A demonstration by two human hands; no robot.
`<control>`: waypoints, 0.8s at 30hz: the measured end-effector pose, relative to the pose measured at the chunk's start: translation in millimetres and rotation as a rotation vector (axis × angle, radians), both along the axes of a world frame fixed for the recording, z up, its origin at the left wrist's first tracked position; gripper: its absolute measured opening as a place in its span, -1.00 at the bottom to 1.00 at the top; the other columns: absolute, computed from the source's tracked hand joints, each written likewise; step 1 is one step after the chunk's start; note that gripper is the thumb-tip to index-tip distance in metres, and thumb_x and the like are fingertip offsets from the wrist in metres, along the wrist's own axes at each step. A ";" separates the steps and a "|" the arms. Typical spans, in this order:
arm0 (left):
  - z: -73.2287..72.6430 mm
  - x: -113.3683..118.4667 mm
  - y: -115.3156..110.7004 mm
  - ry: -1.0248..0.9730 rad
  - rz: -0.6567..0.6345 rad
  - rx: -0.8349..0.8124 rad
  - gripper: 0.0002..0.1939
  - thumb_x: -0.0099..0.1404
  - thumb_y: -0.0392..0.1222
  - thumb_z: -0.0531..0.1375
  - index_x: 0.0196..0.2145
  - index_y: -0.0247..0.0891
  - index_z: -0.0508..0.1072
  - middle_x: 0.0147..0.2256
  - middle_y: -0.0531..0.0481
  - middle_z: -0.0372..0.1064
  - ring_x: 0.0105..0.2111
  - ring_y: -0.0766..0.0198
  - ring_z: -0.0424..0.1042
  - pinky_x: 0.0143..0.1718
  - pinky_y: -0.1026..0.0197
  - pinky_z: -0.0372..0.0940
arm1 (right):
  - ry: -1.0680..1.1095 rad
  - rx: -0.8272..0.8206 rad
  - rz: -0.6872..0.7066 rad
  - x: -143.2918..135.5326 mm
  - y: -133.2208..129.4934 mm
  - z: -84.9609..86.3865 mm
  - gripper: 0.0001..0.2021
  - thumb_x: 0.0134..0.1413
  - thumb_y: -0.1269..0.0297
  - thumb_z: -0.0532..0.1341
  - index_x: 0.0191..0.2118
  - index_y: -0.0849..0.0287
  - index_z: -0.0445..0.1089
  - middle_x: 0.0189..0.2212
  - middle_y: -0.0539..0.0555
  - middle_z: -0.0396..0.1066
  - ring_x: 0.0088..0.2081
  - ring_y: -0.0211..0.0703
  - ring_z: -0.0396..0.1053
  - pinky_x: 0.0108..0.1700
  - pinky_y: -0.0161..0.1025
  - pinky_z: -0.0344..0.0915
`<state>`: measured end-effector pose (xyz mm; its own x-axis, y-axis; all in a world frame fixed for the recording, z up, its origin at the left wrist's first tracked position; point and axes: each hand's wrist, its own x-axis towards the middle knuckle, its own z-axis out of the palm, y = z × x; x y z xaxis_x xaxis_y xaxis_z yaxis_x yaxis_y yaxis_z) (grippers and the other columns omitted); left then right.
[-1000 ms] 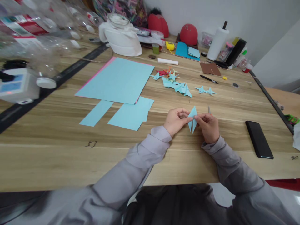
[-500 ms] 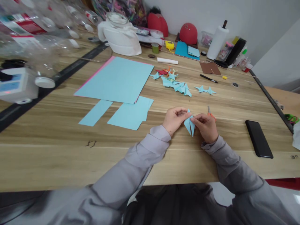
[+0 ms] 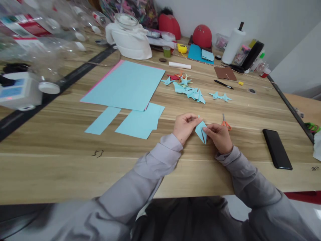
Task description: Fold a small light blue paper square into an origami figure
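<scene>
Your left hand [image 3: 185, 128] covers part of the folded blue paper [image 3: 201, 132] at its far end, and your right hand [image 3: 220, 138] covers part of its right edge; you can't see its underside. Most of the pink sheet [image 3: 119, 63] is hidden beneath the large blue sheet [image 3: 127, 85]. At far left, you find the plastic bottles [image 3: 27, 42] blurred and cut off, and the white device [image 3: 32, 95] cropped, its display unreadable. The top edge crops your bag of colourful pieces [image 3: 142, 13]; the right edge crops a white item [image 3: 317, 147].
</scene>
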<state>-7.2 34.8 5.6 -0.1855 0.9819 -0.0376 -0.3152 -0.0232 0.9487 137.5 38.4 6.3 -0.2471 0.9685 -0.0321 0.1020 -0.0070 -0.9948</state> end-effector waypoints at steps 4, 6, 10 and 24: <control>-0.9 0.6 -1.6 0.012 -0.143 0.018 -0.69 -0.20 -0.07 0.44 -0.53 -0.33 0.52 -0.55 0.03 0.44 -0.54 0.38 0.34 -0.44 0.29 0.25 | 0.018 0.016 -0.018 3.0 1.9 -1.3 -0.61 -0.21 -0.08 0.36 -0.56 0.18 0.39 -0.72 -0.07 0.31 -0.67 -0.36 0.20 -0.61 -0.36 0.16; -2.2 0.6 -1.5 0.006 -0.131 0.004 -0.71 -0.17 -0.08 0.43 -0.56 -0.33 0.50 -0.59 0.05 0.41 -0.57 0.40 0.31 -0.47 0.30 0.22 | 0.022 0.001 0.006 3.5 2.4 -1.9 -0.59 -0.19 -0.10 0.34 -0.58 0.18 0.37 -0.73 -0.08 0.30 -0.68 -0.37 0.19 -0.61 -0.36 0.15; -3.4 0.3 0.3 -0.020 -0.042 0.001 -0.71 -0.18 -0.10 0.44 -0.57 -0.31 0.48 -0.63 0.10 0.36 -0.61 0.44 0.26 -0.52 0.33 0.19 | -0.007 0.038 0.066 2.8 2.3 -1.6 -0.58 -0.20 -0.12 0.34 -0.58 0.18 0.34 -0.72 -0.08 0.30 -0.65 -0.36 0.22 -0.56 -0.35 0.20; -2.4 0.5 -2.8 -0.076 -0.130 0.066 -0.29 0.05 -0.18 0.34 0.18 -0.16 0.31 -0.45 0.04 0.52 -0.46 0.28 0.47 -0.33 0.18 0.42 | 0.104 0.069 -0.119 2.8 3.1 -0.7 -0.67 -0.20 0.07 0.37 -0.32 0.15 0.41 -0.68 -0.12 0.35 -0.66 -0.32 0.23 -0.60 -0.32 0.22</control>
<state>-6.6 32.0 3.2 -0.0554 0.9983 0.0192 -0.3903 -0.0394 0.9199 140.3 41.4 5.7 -0.1287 0.9902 0.0550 0.0011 0.0556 -0.9985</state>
